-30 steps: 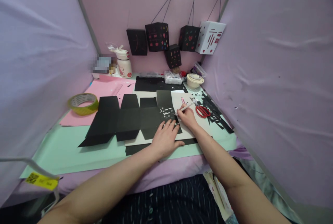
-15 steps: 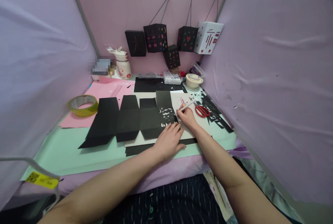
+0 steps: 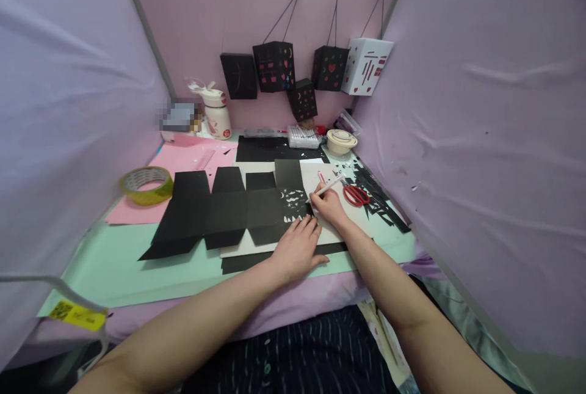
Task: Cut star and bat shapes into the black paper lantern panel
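A folded-out black card with flaps lies across a white board. Its right panel carries small cut-out shapes, among them a moon and clouds, which show white. My left hand rests flat on the panel's lower edge, fingers stretched out and thumb apart. My right hand is closed around a slim white pen-shaped tool, its lower end by the panel's right edge. That tip is too small to tell a blade from a nib. Red-handled scissors lie just right of my right hand.
Black paper scraps litter the right side. Yellow tape sits on pink sheets at the left. A bottle, a clear case and cream tape rolls stand behind. Paper lanterns hang at the back wall.
My right hand and the white tool have shifted very slightly left. My left hand stays nearly still on the card.
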Available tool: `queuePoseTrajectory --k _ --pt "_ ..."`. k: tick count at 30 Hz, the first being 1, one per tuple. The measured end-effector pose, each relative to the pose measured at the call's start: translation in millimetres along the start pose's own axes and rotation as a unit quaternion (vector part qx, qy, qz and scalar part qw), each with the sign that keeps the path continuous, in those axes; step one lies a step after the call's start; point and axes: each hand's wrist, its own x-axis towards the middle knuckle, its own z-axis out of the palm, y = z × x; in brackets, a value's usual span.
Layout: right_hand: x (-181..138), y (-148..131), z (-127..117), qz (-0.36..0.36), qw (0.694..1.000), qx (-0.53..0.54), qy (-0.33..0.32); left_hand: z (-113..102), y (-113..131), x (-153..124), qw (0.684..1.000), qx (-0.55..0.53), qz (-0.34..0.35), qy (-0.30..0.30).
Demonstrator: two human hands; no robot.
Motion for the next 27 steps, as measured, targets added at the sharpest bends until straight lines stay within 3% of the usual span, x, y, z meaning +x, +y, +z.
queuePoseTrajectory --k 27 --pt "0.9 7.3 0.8 -0.005 1.000 -0.012 -0.001 2.0 -0.2 1.0 1.000 0.000 -0.003 -0.007"
